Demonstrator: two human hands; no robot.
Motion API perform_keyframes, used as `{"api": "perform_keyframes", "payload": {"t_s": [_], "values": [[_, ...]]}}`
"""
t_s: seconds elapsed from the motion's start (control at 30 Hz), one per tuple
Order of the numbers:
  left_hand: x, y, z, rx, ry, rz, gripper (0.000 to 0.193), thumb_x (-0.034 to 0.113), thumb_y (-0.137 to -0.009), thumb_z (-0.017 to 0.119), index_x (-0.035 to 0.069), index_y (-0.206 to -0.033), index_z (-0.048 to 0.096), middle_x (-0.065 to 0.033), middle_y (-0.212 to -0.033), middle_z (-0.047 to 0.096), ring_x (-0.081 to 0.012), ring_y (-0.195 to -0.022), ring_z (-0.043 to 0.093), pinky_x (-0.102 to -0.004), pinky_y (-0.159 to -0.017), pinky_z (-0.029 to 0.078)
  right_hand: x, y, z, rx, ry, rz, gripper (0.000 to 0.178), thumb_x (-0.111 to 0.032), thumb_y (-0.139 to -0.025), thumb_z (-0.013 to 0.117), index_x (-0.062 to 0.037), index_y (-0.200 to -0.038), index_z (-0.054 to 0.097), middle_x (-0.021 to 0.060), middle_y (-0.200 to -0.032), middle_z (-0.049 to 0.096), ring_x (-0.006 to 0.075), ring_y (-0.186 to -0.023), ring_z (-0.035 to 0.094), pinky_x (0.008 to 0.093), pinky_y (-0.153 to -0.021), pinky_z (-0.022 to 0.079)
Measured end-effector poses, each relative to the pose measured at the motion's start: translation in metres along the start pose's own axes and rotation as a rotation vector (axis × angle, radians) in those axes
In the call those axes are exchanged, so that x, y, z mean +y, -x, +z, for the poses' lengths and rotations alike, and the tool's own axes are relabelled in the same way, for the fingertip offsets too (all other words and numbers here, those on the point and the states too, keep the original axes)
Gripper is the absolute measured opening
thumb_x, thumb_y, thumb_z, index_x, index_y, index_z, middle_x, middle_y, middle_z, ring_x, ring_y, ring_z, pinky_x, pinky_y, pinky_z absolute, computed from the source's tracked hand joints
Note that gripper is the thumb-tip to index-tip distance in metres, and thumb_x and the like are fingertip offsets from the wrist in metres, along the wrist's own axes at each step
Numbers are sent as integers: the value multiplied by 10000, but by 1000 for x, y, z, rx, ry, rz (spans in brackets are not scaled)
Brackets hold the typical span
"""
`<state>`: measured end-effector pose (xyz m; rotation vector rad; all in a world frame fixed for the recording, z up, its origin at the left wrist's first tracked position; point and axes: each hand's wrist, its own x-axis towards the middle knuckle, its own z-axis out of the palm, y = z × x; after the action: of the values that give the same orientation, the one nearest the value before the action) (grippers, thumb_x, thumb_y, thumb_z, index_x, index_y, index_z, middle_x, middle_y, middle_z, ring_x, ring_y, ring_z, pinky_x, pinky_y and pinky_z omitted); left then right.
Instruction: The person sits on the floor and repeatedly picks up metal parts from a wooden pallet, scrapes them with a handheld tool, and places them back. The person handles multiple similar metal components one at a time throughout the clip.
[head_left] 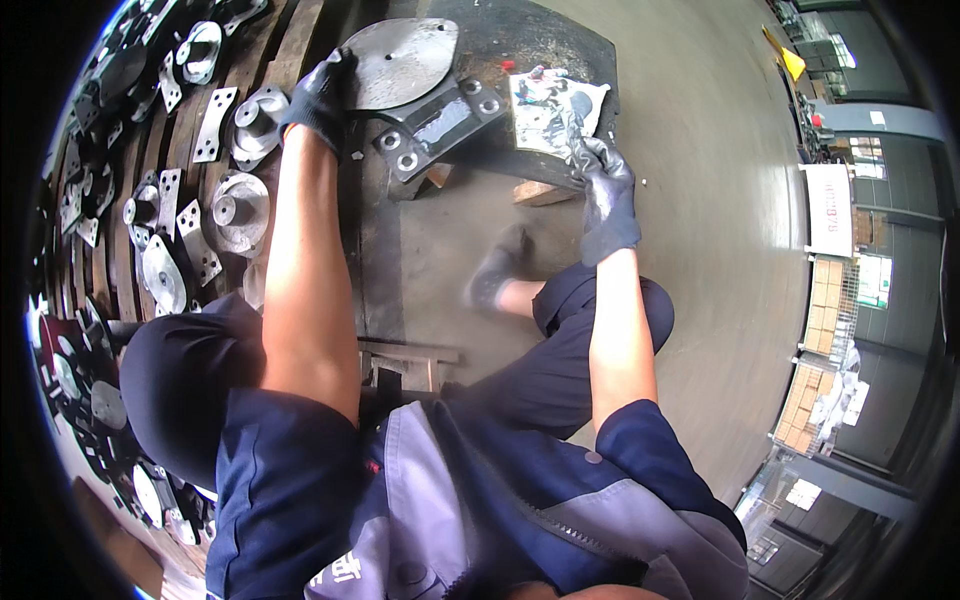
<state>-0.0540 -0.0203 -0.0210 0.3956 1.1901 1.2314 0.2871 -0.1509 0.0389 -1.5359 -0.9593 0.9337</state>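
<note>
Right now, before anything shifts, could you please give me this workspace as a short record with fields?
Left hand: the dark-gloved left hand is at the left rim of a flat, rounded grey metal plate
Right hand: the dark-gloved right hand is at the lower right edge of a white, grey-smeared sheet; grip unclear
Between hands: a black metal block with round holes, next to the plate
Work surface: a dark, scuffed tabletop
Left side: round grey metal parts with raised hubs on a brown wooden slatted pallet

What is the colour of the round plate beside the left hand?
The round plate is silver-grey; it shows best in the head view.
</note>
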Motion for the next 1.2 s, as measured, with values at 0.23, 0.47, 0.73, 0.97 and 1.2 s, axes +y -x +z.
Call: {"api": "perform_keyframes", "payload": {"t_s": [0.23, 0.47, 0.73, 0.97, 1.2], "values": [[5, 31, 26, -20, 135, 134, 326, 271, -854, 628, -5, -1026, 648, -94, -929, 676, -206, -802, 620, -313, -762, 486, -31, 36, 57, -228, 180, -251, 196, 31, -895, 488, -9, -1066, 575, 32, -870, 638, 110, -731, 562, 236, -636, 475], [-8, -4, 3, -24, -425, 363, 352, 317, -854, 615, 1, -1002, 659, -84, -884, 653, -179, -764, 571, -290, -716, 455, -22, 34, 78, -98, 638, -773, 244, 14, -774, 567, -41, -1003, 631, 145, -773, 655, 310, -679, 636, 379, -630, 501], [-28, -29, -6, -80, -421, 341, 309, 215, -893, 483, 58, -1142, 578, -143, -978, 637, -283, -878, 608, -362, -760, 486, -29, 43, 81, 15, 1018, -873, 282, -39, -724, 605, -135, -979, 674, 103, -848, 662, 273, -749, 630, 386, -659, 497], [-4, 14, 10, 37, -185, 118, 372, 318, -838, 625, 8, -1042, 646, -109, -973, 662, -227, -847, 578, -328, -809, 428, -25, 44, 74, -101, 701, -872, 266, 44, -773, 549, -39, -995, 670, 116, -900, 677, 266, -814, 649, 346, -754, 514], [-4, 8, 7, 49, -533, 200, 500, 465, -970, 368, 34, -1094, 590, -195, -976, 625, -374, -948, 568, -355, -803, 444, -6, 38, 82, -38, 363, -644, 223, 89, -794, 597, -12, -977, 673, 138, -927, 689, 211, -889, 667, 288, -794, 521]]}}
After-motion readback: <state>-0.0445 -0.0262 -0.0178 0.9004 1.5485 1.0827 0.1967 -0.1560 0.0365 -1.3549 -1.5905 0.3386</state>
